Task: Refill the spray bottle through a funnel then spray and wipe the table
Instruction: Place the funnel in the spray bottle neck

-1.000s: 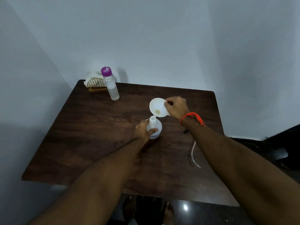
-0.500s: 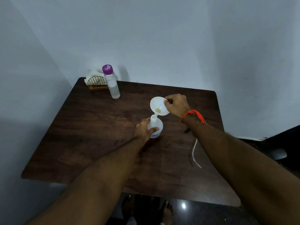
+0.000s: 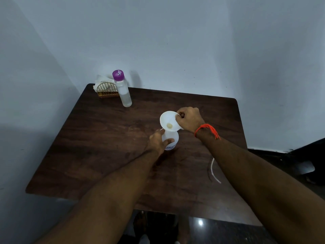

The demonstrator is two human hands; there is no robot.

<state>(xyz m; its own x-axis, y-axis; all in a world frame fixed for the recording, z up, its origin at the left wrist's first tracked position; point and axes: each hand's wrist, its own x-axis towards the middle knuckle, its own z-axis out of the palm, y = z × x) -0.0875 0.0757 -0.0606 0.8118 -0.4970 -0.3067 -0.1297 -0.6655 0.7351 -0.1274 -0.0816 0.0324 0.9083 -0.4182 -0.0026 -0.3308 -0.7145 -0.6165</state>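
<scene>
While the small, probably light spray bottle (image 3: 170,139) is steadied mid-tabletop (image 3: 105,141) by the left hand (image 3: 158,142), fingers wrapped around it, the thin funnel (image 3: 169,121) is pinched at its rim by the right hand (image 3: 189,118).

Plenty of bare table (image 3: 98,148) is left open on the left side and along the near edge, so a hand can be passed there freely. The middle is blocked by the spray bottle (image 3: 171,139) with the white funnel (image 3: 169,122) on top, and by the left hand (image 3: 157,142) and right hand (image 3: 190,118) holding them. The far-left corner is taken up by the purple-capped bottle (image 3: 123,89) and, just beside it, the wire napkin holder (image 3: 106,90). Near the right forearm, a thin white tube (image 3: 213,170) is laid on the tabletop.
</scene>
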